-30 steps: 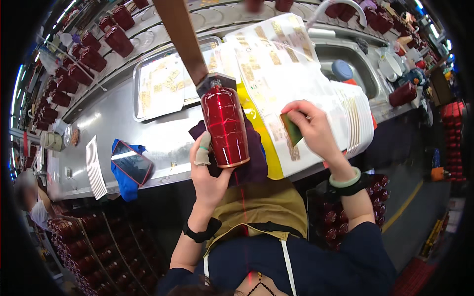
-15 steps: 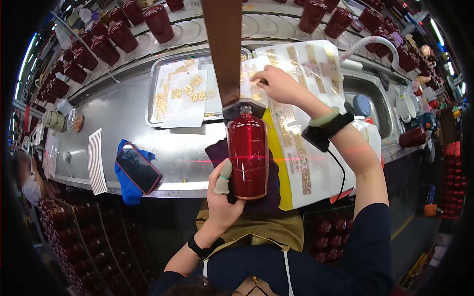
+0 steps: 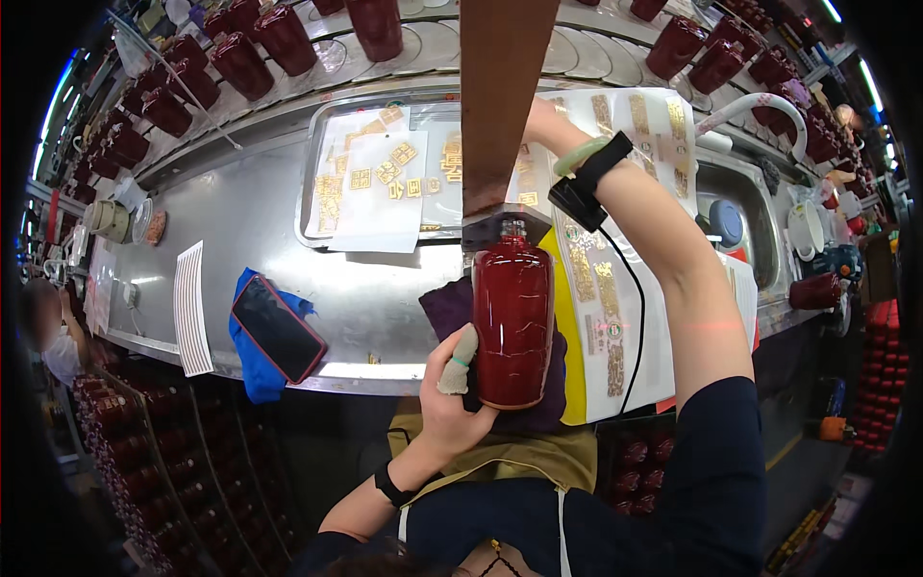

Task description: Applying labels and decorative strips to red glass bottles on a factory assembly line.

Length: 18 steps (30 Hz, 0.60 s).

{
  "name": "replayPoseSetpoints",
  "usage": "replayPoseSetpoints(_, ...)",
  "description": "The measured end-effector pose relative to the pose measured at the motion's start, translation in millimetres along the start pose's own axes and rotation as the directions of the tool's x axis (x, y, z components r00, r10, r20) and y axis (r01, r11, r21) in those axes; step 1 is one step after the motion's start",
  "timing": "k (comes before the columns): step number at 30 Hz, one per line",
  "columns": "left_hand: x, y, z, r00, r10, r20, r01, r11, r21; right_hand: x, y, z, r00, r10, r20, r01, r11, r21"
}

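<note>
A glossy dark red glass bottle point(image 3: 512, 332) with a clear neck lies on a dark purple cloth point(image 3: 444, 306) at the bench's front edge. My left hand point(image 3: 450, 413) grips its lower left side, with a pale wrap on one finger. Beyond the bottle, my right hand point(image 3: 546, 127) reaches in behind a brown upright post point(image 3: 505, 106), which hides its fingers. It is near sheets with gold stickers point(image 3: 601, 113) and the metal tray point(image 3: 310, 183). Within the tray, white paper point(image 3: 370, 221) carries several gold characters and squares.
A phone point(image 3: 279, 329) rests on a blue cloth point(image 3: 252, 370). Left of it lies a striped paper strip point(image 3: 192, 308). A sink point(image 3: 769, 226) with a curved faucet point(image 3: 784, 104) is at the right. Several red bottles point(image 3: 240, 65) stand on a conveyor along the back.
My right hand, earlier pinching in plain sight over the sticker sheets, has gone left behind the post. My left hand still grips the bottle. The whole view has shifted slightly.
</note>
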State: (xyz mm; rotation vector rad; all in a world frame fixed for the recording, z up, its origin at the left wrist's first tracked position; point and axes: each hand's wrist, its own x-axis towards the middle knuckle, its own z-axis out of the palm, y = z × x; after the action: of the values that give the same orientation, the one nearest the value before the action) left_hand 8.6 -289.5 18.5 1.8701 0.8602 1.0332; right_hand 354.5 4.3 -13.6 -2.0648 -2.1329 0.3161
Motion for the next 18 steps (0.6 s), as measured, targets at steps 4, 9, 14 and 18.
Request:
replayPoseSetpoints(4, -1, 0, -5, 1.0, 0.025, -0.006, -0.024, 0.999, 0.047, 2, -21, -11, 0.996, 0.033, -0.082, -0.032, 0.999, 0.012)
replayPoseSetpoints(9, -2, 5, -7, 1.0, 0.01, -0.011, -0.009, 0.999, 0.05, -45, -67, -62, 0.949, 0.203, -0.243, -0.204, 0.979, 0.02)
replayPoseSetpoints(14, 3, -1, -10, 0.998, 0.062, 0.03, -0.063, 0.998, 0.023, -115, -69, -103, 0.9, -0.068, -0.43, 0.111, 0.991, 0.077)
replayPoseSetpoints(18, 4, 4, -9, 0.996, 0.081, 0.028, -0.082, 0.995, 0.063, -212, -107, -143, 0.862, -0.217, -0.459, 0.26, 0.965, 0.033)
